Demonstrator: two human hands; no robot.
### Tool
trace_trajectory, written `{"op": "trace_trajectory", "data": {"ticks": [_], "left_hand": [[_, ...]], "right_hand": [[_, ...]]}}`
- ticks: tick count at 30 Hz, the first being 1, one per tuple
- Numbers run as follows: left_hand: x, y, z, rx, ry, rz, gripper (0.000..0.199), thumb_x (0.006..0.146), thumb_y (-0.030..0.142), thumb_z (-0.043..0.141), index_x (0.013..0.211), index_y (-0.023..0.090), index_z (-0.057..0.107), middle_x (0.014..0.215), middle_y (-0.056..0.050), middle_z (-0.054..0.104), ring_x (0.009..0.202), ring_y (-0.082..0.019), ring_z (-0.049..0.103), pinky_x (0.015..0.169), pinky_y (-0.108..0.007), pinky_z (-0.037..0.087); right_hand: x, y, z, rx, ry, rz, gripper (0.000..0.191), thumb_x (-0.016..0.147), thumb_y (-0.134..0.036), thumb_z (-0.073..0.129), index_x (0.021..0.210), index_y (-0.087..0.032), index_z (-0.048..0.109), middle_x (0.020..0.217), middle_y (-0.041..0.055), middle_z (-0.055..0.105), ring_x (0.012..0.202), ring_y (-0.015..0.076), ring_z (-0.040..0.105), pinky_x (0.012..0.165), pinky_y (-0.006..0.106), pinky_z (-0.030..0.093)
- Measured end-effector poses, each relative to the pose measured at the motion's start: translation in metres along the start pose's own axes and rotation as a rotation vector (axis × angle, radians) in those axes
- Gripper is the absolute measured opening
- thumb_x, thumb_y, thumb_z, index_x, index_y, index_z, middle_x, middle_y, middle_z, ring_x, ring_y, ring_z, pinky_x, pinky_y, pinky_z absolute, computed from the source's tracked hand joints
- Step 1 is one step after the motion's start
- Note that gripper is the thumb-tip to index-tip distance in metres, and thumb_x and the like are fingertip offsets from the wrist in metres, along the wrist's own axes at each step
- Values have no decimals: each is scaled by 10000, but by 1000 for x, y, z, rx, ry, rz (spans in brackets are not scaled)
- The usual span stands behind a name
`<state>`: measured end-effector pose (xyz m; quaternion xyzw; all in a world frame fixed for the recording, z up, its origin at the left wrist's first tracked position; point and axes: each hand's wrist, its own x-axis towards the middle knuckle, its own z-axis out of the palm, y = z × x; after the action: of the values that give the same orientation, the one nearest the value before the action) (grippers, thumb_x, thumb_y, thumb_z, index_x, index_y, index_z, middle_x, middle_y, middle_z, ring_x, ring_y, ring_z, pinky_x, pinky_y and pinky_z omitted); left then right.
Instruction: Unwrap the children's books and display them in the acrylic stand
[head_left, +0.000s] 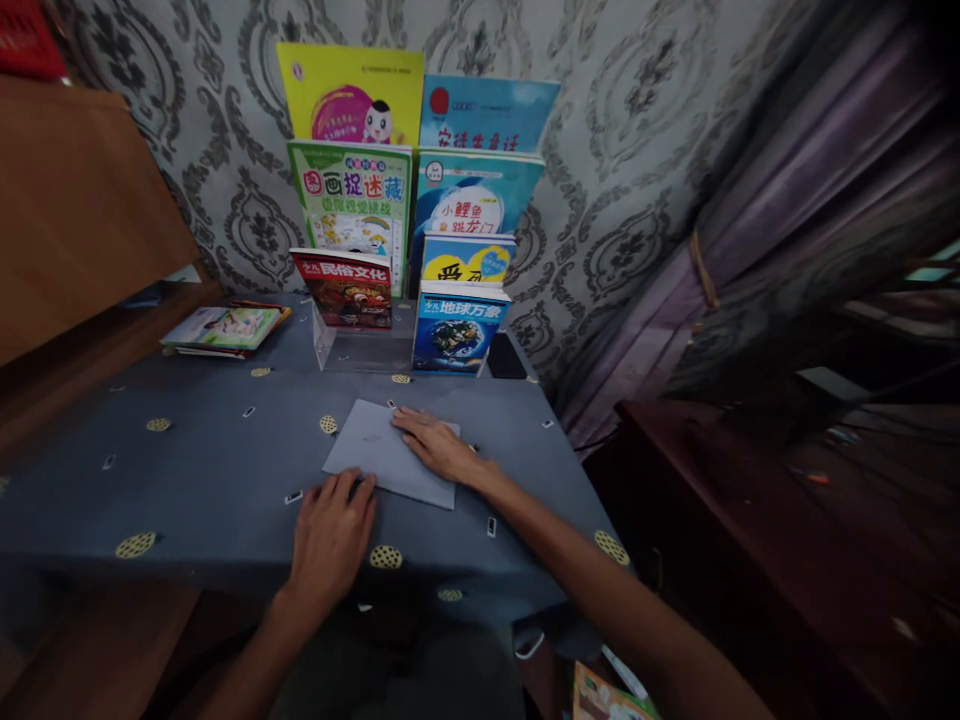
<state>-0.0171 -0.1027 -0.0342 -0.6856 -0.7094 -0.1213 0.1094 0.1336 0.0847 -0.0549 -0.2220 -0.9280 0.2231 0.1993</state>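
Note:
A thin pale grey-blue booklet or folded sheet [397, 465] lies flat on the cloth-covered table [225, 480], with a small faint mark on its surface. My right hand [439, 445] rests palm down across its upper right part, fingers stretched toward the top edge. At the lower left edge of the booklet is my left hand [334, 525], its fingers lying flat and slightly bent, with the fingertips at the edge. Neither hand grips anything that I can make out.
Behind the booklet, a clear stand [364, 352] holds several upright children's books [459, 330]. A black phone-like object [506, 357] lies beside it. Several stacked books [225, 328] are at the back left. A dark red surface [720, 520] stands to the right.

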Motion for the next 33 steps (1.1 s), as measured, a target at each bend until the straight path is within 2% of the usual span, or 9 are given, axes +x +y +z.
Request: {"op": "trace_trajectory", "data": {"ticks": [5, 8, 14, 18, 22, 25, 28, 31, 33], "left_hand": [[1, 1, -1, -21, -9, -12, 327, 980, 227, 414, 1193, 220, 663, 1168, -104, 683, 1040, -266, 624, 851, -425, 472], [1, 1, -2, -9, -15, -5, 318, 985, 246, 416, 1186, 222, 661, 1171, -104, 680, 1046, -264, 619, 865, -421, 468], [3, -2, 1, -6, 0, 47, 278, 982, 292, 455, 1163, 207, 648, 1195, -113, 674, 1098, -275, 613, 951, -453, 464], [7, -8, 9, -59, 14, 145, 260, 992, 306, 453, 1114, 176, 642, 1270, -121, 666, 1192, -269, 600, 1103, -500, 384], [18, -18, 15, -61, -88, 258, 281, 998, 305, 449, 1193, 180, 607, 1370, -134, 616, 1289, -273, 552, 1147, -541, 335], [31, -26, 15, -46, -184, 368, 318, 988, 270, 463, 1284, 212, 565, 1387, -125, 603, 1322, -281, 527, 1145, -551, 334], [41, -30, 10, -8, -253, 497, 419, 932, 148, 505, 1345, 214, 530, 1368, -136, 603, 1320, -294, 530, 1147, -511, 341], [48, -27, 1, 55, -295, 596, 554, 852, 20, 499, 1377, 199, 500, 1345, -161, 596, 1283, -301, 559, 1126, -478, 369], [52, -22, -5, 130, -315, 642, 548, 847, -2, 470, 1370, 160, 498, 1278, -185, 620, 1211, -309, 604, 1062, -472, 429]], "right_hand": [[-46, 13, -17, 3, 42, 95, 401, 1004, -216, 435, 1379, -158, 562, 1474, 144, 528, 1433, 241, 415, 1197, 531, 322], [-64, 15, -19, -7, 88, 127, 393, 1009, -233, 438, 1379, -199, 564, 1473, 120, 534, 1431, 237, 418, 1191, 539, 332], [-90, -12, -19, -47, 122, 136, 377, 1016, -260, 450, 1365, -209, 583, 1436, 118, 573, 1402, 252, 462, 1192, 551, 333], [-115, -41, -17, -2, 97, 79, 374, 1027, -267, 437, 1372, -227, 576, 1402, 99, 608, 1380, 236, 491, 1195, 539, 335], [-134, -59, -15, 61, 66, 63, 377, 1024, -259, 452, 1385, -239, 560, 1360, 93, 641, 1367, 233, 507, 1189, 550, 338], [-137, -64, -16, 72, 70, 78, 364, 1018, -247, 466, 1363, -233, 580, 1337, 99, 656, 1352, 239, 525, 1179, 555, 347], [-135, -64, -17, 82, 110, 82, 343, 1007, -234, 484, 1326, -234, 611, 1276, 97, 695, 1312, 243, 565, 1154, 553, 380], [-134, -63, -16, 98, 162, 83, 326, 1000, -221, 490, 1289, -238, 639, 1213, 95, 726, 1254, 241, 613, 1129, 548, 409], [-134, -62, -15, 113, 184, 85, 320, 998, -229, 492, 1275, -241, 652, 1200, 97, 731, 1216, 238, 639, 1120, 546, 418]]}}
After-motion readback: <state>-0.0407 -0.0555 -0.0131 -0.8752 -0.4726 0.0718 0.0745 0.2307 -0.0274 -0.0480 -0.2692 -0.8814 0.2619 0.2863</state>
